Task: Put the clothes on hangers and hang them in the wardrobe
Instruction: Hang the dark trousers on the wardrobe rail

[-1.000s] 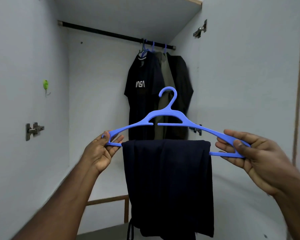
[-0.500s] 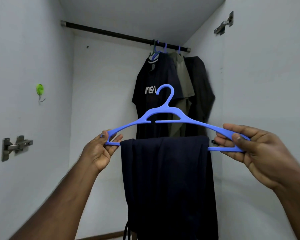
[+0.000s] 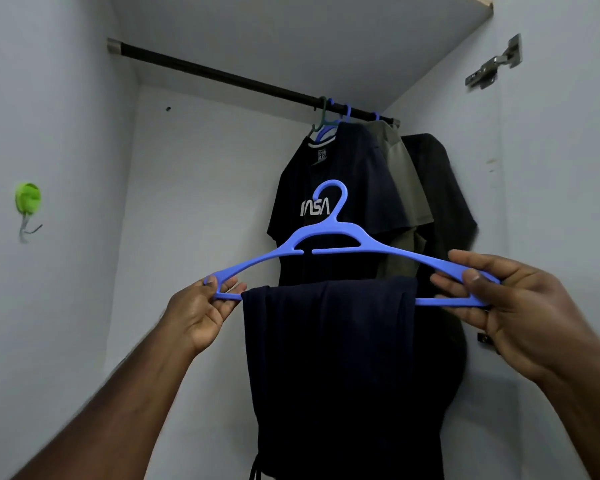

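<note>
Hanger (image 3: 329,233) ends pinched by both hands' fingers (image 3: 447,282).

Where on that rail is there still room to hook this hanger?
The rail is bare from its left bracket to the NASA shirt. Its right end, against the side wall, is crowded with three hung garments. The blue hanger with trousers would fit left of them.

Blue plastic hanger (image 3: 329,235) w/ navy folded trousers (image 3: 333,358); black tee w/ white NASA print (image 3: 329,174), olive shirt (image 3: 402,181), maybe black top (image 3: 444,188); lime-green wall hook (image 3: 27,199).
</note>
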{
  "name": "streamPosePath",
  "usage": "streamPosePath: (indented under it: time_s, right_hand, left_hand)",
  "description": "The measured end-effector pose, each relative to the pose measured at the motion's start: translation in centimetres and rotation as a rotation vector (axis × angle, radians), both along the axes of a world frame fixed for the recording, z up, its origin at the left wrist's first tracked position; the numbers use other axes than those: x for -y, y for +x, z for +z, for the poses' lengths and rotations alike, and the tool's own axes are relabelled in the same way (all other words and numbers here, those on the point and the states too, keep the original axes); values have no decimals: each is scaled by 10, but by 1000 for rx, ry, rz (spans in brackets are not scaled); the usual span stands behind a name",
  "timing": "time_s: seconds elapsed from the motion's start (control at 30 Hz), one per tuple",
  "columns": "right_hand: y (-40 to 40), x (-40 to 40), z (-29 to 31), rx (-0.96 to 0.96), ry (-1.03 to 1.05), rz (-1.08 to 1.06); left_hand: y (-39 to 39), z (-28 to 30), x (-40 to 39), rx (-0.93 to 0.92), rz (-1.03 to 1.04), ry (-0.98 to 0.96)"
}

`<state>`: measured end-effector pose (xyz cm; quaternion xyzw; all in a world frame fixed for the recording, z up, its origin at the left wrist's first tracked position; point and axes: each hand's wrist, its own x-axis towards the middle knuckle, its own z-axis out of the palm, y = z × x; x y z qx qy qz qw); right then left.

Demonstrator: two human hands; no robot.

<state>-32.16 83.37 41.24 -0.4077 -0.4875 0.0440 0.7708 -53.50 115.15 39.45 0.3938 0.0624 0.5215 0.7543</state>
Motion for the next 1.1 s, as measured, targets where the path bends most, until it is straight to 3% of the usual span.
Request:
streamPosePath:
  time_s: [0.4, 0.6, 0.87, 1.1]
  right_hand:
    - [55, -85, 38, 40, 115, -10]
    - [60, -110, 65, 44, 72, -64]
    - [49, -122, 96, 184, -183, -225]
    - [28, -158, 132, 145, -104, -284]
  left_hand:
    - [64, 13, -70, 66, -131, 25]
    - [77, 35, -109, 53, -55, 59]
    - [96, 59, -166, 100, -67, 81]
    - [111, 102, -206, 119, -104, 109]
